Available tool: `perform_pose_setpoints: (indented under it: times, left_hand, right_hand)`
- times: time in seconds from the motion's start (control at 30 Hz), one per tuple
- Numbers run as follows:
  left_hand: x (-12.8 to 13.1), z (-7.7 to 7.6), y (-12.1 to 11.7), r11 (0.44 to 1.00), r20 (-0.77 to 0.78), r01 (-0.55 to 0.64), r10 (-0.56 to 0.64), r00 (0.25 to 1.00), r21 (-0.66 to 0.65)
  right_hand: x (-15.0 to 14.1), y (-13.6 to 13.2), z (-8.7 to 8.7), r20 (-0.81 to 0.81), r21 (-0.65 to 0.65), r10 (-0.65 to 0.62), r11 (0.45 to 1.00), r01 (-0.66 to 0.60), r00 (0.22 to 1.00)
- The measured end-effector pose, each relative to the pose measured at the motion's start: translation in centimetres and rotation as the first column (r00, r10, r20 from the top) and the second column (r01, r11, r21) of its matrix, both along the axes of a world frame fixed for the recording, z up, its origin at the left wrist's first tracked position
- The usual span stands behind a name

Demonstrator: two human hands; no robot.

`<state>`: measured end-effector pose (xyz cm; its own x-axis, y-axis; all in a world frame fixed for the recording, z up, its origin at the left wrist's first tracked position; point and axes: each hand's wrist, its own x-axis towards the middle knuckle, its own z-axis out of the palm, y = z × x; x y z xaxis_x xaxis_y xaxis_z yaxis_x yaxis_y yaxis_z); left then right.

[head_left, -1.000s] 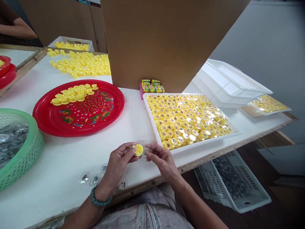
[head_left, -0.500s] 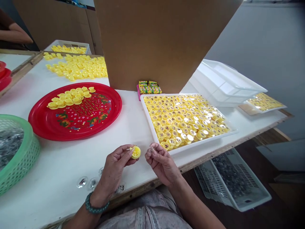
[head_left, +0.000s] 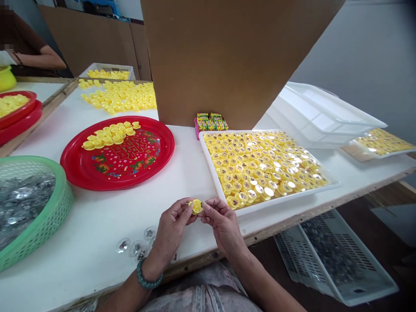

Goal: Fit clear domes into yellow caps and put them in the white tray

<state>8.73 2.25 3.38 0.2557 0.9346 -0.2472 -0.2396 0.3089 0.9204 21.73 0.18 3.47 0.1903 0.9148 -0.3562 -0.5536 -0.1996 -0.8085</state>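
Note:
My left hand (head_left: 173,226) is closed on a small yellow plastic cup (head_left: 196,206), its hollow side facing me with yellow bits inside. My right hand (head_left: 224,223) pinches a small clear disc (head_left: 202,206) against the cup's right rim; fingers hide most of it. Several clear discs with dark prints (head_left: 123,245) lie on the table left of my left wrist. Beyond my hands is a red tray (head_left: 143,173) with a cluster of yellow cups (head_left: 110,135) at its far side. Right of it, a white tray (head_left: 210,173) holds rows of yellow pieces with printed faces (head_left: 250,169).
A green basket (head_left: 61,203) of clear parts stands at the left. Loose yellow cups (head_left: 126,93) lie at the back, by a cardboard panel (head_left: 234,60). Clear bins (head_left: 328,112) stand right; a crate (head_left: 373,281) sits below the table edge. A co-worker (head_left: 35,47) is at far left.
My hands have come together: the right hand has brought the clear disc to the yellow cup's rim. The camera view has turned left, bringing more of the co-worker and left-hand trays into sight.

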Motion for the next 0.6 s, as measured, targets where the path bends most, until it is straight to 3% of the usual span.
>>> perform_pose_setpoints:
  times: [0.2,0.47,0.6]
  left_hand:
    - [0.2,-0.3,-0.2,0.999,-0.021,0.031,-0.030,0.999,0.042]
    - [0.9,0.5,0.0,0.998,-0.038,0.002,0.000,0.999,0.062]
    - [1.0,0.6,0.2,0.997,-0.051,-0.022,0.026,0.998,0.068]
  right_hand:
    - [-1.0,0.0,-0.6,0.083,-0.004,-0.043,0.999,0.043,0.996]
    - [-2.1,-0.3,-0.4,0.048,0.043,-0.141,0.989,0.139,0.989]
    - [-2.2,-0.3,-0.4,0.053,0.045,-0.128,0.991,0.126,0.990]
